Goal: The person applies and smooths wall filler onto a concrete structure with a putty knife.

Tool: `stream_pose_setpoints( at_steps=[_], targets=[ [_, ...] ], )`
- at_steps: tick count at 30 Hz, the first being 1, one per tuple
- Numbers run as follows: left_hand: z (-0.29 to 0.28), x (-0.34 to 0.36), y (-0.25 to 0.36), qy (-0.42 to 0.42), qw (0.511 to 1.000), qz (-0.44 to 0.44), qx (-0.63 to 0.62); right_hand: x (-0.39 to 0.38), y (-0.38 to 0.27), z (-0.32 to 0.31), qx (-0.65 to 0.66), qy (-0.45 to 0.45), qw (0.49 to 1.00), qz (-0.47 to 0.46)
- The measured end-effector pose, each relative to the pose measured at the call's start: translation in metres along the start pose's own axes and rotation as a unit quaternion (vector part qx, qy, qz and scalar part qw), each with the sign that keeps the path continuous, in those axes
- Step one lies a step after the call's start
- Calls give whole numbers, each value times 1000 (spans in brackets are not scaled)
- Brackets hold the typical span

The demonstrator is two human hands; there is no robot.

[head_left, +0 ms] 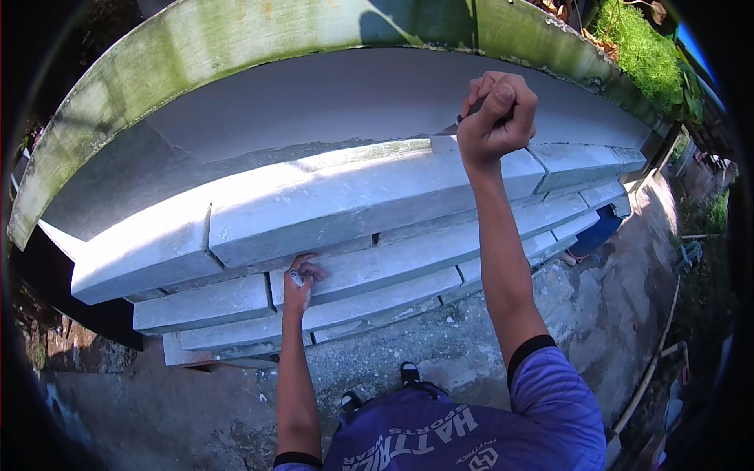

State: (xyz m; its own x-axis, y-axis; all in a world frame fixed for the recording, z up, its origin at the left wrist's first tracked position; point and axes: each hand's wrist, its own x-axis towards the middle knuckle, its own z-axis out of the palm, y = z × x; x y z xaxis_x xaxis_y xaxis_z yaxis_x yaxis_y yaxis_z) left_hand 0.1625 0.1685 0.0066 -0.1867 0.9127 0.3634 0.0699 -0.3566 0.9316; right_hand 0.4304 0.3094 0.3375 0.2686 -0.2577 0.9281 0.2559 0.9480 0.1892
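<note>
Head: blue container (595, 233) beside blocks (353, 210)

Grips dark-handled tool (471, 108) in raised R hand (500, 114), in front of smooth gray wall (298, 94), w/ thin blade (451, 129) aimed L. Has L hand (302, 281), half-curled, lower down at pale stepped conc. slabs (353, 220). Wears blk-cuffed purple shirt (561, 392), plus blk sandals (409, 373) on rough conc. ground (196, 416). Faces mossy curved rim (236, 39) up top, bright-grn plant (638, 55) upper R, blue tub (597, 233) nr slabs' R end.
</note>
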Motion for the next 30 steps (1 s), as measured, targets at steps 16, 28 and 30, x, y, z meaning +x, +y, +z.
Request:
stream_pose_setpoints(
  at_steps=[16,28,30],
  targets=[
    [-1,2,-4,4,1000,-12,-8,1,-7,-2,44,4,999,-16],
    [-4,0,-3,-6,1000,7,-4,-9,-2,2,11,-27,999,-13],
    [-2,0,-3,-1,1000,8,-14,-3,-6,0,48,-5,999,-22]
  ],
)
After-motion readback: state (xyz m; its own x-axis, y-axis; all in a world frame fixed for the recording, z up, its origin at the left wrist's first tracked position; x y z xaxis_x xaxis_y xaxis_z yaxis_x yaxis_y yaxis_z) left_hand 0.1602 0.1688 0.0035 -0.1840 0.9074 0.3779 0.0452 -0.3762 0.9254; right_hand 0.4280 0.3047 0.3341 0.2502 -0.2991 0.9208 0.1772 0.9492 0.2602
